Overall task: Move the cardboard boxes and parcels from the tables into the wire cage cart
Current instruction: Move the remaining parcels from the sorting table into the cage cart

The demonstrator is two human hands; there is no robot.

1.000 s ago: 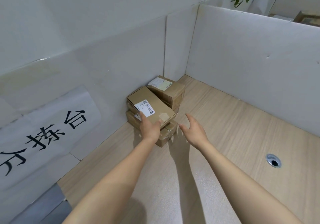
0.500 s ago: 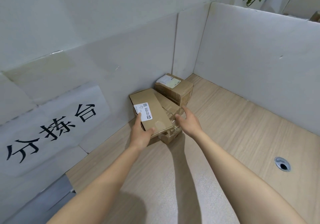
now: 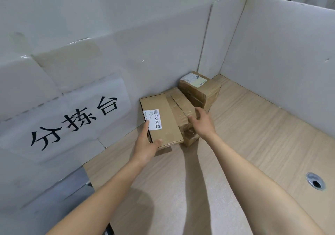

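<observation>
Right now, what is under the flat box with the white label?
A taped box juts out from beneath the flat box on its right, where the right hand rests on it. The flat box covers the rest, so anything else underneath is hidden.

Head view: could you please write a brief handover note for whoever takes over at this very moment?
Left hand: grips the near corner of the flat box, thumb on top.
Right hand: open, fingers resting on the taped box beside it.
A third box sits behind them in the corner of the table.
The cart is not in view.
Done: nothing that this view shows.
Left: lift these boxes and carry them to the cart.
</observation>
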